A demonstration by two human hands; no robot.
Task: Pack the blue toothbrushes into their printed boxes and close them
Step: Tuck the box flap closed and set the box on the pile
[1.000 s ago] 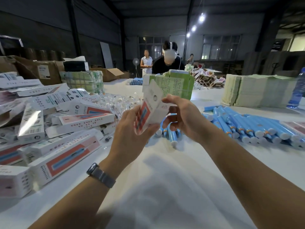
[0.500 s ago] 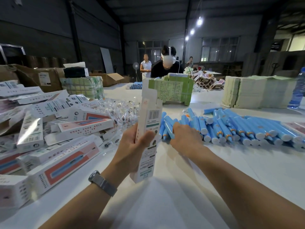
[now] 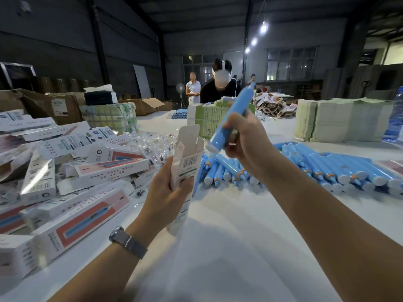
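Head view, the only view: half a second back the right hand (image 3: 246, 136) was down on the pile of blue toothbrushes (image 3: 316, 164); now it is up at one o'clock with one toothbrush (image 3: 229, 118) gripped in curled fingers, slanted, flat base low and just off the box mouth. That reads as pick done, insertion next. The left hand (image 3: 168, 192) wraps the printed box (image 3: 187, 164) near its middle, fingers and thumb closed round it, box upright at centre, top flaps standing open. Nothing shows inside the box; its interior is hidden from here, and the brush is not yet in. At nine o'clock lies a heap of packed boxes (image 3: 87, 216), mostly closed. At three o'clock the loose brushes lie in rows on the white table (image 3: 218, 258). At two o'clock sit stacks of flat cartons (image 3: 340, 118).
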